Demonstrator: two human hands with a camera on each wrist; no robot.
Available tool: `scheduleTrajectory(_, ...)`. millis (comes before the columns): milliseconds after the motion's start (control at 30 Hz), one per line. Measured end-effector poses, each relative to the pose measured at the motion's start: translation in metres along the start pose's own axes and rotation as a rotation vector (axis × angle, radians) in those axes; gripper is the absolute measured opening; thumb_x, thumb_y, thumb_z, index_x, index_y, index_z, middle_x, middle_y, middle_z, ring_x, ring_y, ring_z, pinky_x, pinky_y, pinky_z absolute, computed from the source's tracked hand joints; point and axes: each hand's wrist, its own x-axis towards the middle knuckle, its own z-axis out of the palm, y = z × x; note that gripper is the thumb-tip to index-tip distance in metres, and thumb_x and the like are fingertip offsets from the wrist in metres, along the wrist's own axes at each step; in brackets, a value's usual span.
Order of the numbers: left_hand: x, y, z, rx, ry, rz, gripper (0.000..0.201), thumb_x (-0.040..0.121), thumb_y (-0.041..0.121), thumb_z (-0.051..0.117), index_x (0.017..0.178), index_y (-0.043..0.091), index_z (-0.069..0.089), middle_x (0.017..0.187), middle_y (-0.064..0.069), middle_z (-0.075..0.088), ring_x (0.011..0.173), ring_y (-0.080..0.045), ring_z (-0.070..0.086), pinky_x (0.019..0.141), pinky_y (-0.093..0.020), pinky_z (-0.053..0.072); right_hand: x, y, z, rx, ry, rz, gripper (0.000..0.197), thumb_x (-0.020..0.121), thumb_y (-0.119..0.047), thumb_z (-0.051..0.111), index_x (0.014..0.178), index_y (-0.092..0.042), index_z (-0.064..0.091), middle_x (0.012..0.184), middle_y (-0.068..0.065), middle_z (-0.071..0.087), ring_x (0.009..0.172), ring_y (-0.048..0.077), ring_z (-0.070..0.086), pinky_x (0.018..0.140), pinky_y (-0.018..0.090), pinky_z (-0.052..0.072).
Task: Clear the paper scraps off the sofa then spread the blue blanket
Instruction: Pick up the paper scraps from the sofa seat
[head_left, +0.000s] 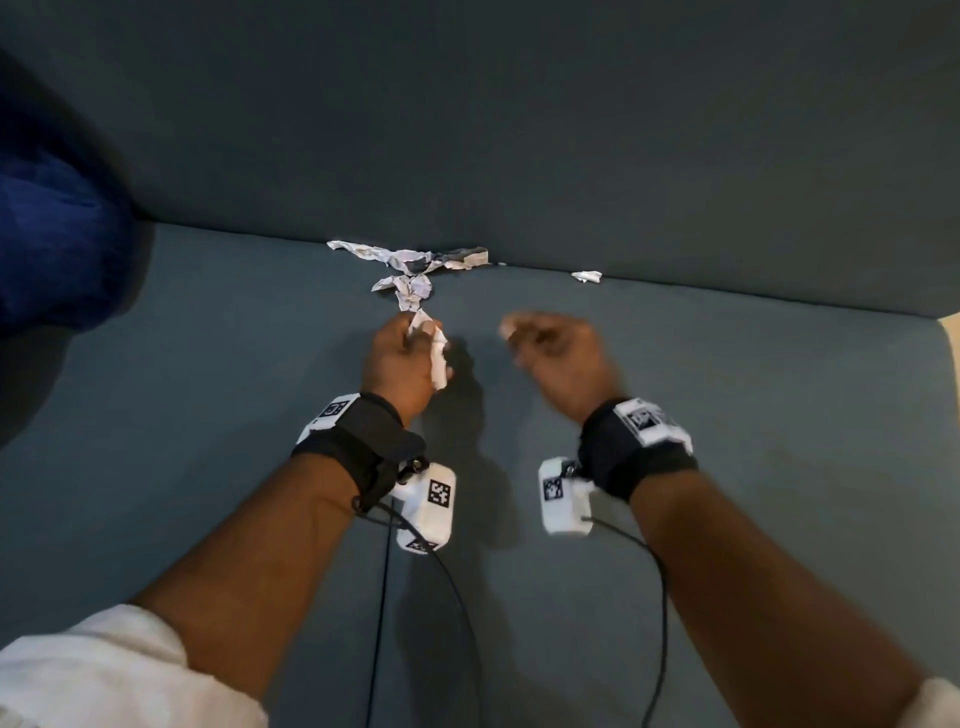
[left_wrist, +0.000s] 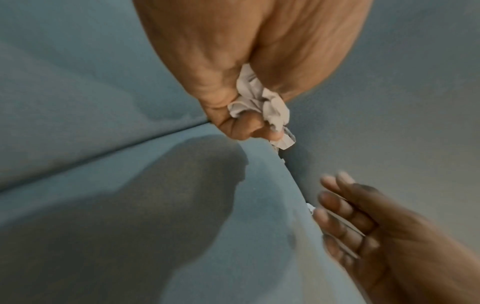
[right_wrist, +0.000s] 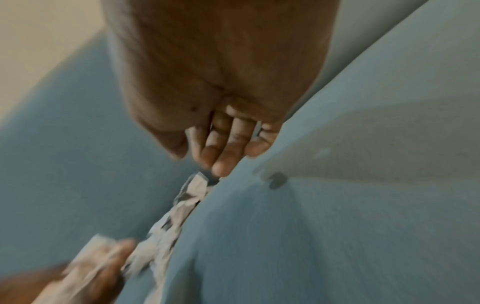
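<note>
Left hand (head_left: 400, 358), scrap (head_left: 439, 364) in grip, pile (head_left: 410, 262) beyond

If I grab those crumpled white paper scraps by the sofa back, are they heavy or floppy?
Probably light: the left hand holds a bunch in curled fingers. Likely floppy, easily crushed: the crumpled white paper scraps look thin and creased.

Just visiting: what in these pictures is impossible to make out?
Blue blanket: head view, cut off by the left edge.
Right hand: motion-blurred in all views; whether it carries a scrap is unclear.
Scraps in the crease: head view, the sofa cushions hide how deep they go.
Left hand: left wrist view, curled fingers hide how much paper it grips.
</note>
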Motion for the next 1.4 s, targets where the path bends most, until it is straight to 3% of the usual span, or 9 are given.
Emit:
scheduleTrajectory(100, 0.0, -0.005, -0.017, 0.038, -0.056, -0.018, 0.024, 0.107, 0.01, 0.042, 0.091, 0.018, 0.059, 0.073, -0.006, 0.054, 0.041, -0.006, 0.047, 0.045, -0.02, 0.042, 0.049, 0.007, -0.039, -0.104, 0.329, 0.12, 0.022, 0.092, -0.034, 0.073, 0.105, -0.017, 0.079, 0.087, 0.0, 0.076, 0.081, 0.011, 0.069, 0.083, 0.029, 0.057)
scheduleTrajectory(367, -0.007, -0.023, -0.031, 0.051, -0.071, -0.003, 0.022, 0.106, 0.006, 0.041, 0.099, 0.015, 0.061, 0.076, -0.007, 0.053, 0.042, -0.011, 0.044, 0.043, -0.021, 0.037, 0.099, 0.026, -0.035, -0.377, 0.423, 0.305, 0.025, 0.081, -0.044, 0.08, 0.073, -0.024, 0.068, 0.088, 0.003, 0.078, 0.086, 0.026, 0.074, 0.084, 0.036, 0.061)
scheduleTrajectory(567, -0.005, -0.015, -0.03, -0.053, -0.011, -0.068, 0.014, 0.105, 0.011, 0.047, 0.097, 0.006, 0.058, 0.072, -0.005, 0.048, 0.039, -0.009, 0.041, 0.042, -0.02, 0.033, 0.092, 0.029, -0.012, -0.556, 0.54, 0.347, 0.031, 0.09, -0.041, 0.069, 0.109, -0.016, 0.07, 0.114, 0.009, 0.073, 0.109, 0.033, 0.068, 0.09, 0.039, 0.051)
scheduleTrajectory(867, 0.011, -0.018, -0.044, -0.119, 0.097, -0.076, 0.044, 0.107, 0.038, 0.041, 0.077, 0.009, 0.056, 0.057, -0.003, 0.044, 0.035, -0.013, 0.038, 0.038, -0.017, 0.031, 0.095, 0.043, -0.04, -0.551, 0.401, 0.217, 0.032, 0.099, -0.041, 0.062, 0.103, -0.013, 0.077, 0.107, 0.015, 0.076, 0.102, 0.036, 0.069, 0.083, 0.035, 0.052)
scheduleTrajectory(967, 0.018, -0.019, -0.05, -0.175, 0.115, -0.099, 0.051, 0.107, 0.044, 0.037, 0.073, 0.01, 0.052, 0.053, 0.001, 0.04, 0.032, -0.011, 0.032, 0.038, -0.016, 0.028, 0.083, 0.038, -0.037, -0.315, 0.458, 0.174, 0.031, 0.095, -0.043, 0.062, 0.094, -0.016, 0.078, 0.084, 0.011, 0.077, 0.085, 0.032, 0.074, 0.077, 0.037, 0.059)
scheduleTrajectory(1100, 0.021, -0.016, -0.049, -0.147, 0.104, -0.054, 0.049, 0.1, 0.055, 0.047, 0.078, 0.012, 0.058, 0.058, -0.001, 0.046, 0.038, -0.015, 0.04, 0.043, -0.022, 0.033, 0.04, 0.013, 0.014, -0.088, 0.29, 0.025, 0.023, 0.091, -0.042, 0.068, 0.092, -0.021, 0.078, 0.073, -0.008, 0.072, 0.071, 0.018, 0.073, 0.071, 0.045, 0.062)
scheduleTrajectory(1200, 0.022, -0.012, -0.046, -0.052, 0.087, -0.004, 0.048, 0.08, 0.068, 0.062, 0.08, 0.02, 0.059, 0.062, 0.004, 0.057, 0.052, -0.017, 0.053, 0.056, -0.031, 0.044, 0.0, -0.007, 0.07, -0.04, 0.09, -0.075, 0.012, 0.092, -0.032, 0.071, 0.088, -0.022, 0.078, 0.067, -0.014, 0.068, 0.06, 0.003, 0.062, 0.064, 0.029, 0.055)
scheduleTrajectory(1266, 0.02, -0.011, -0.043, 0.072, 0.075, 0.044, 0.04, 0.082, 0.06, 0.069, 0.085, 0.022, 0.057, 0.073, 0.004, 0.062, 0.066, -0.015, 0.058, 0.068, -0.036, 0.049, -0.022, -0.013, 0.102, -0.054, 0.018, -0.133, 0.012, 0.094, -0.02, 0.069, 0.083, -0.018, 0.076, 0.065, -0.011, 0.066, 0.057, 0.002, 0.057, 0.06, 0.024, 0.049)
scheduleTrajectory(1400, 0.022, -0.022, -0.056, 0.185, 0.148, 0.094, 0.019, 0.091, 0.03, 0.071, 0.091, 0.016, 0.058, 0.075, 0.005, 0.062, 0.067, -0.013, 0.057, 0.071, -0.031, 0.048, -0.043, -0.004, 0.14, 0.011, -0.178, -0.159, 0.019, 0.095, -0.013, 0.053, 0.088, -0.015, 0.071, 0.076, 0.003, 0.071, 0.069, 0.022, 0.069, 0.068, 0.048, 0.059)
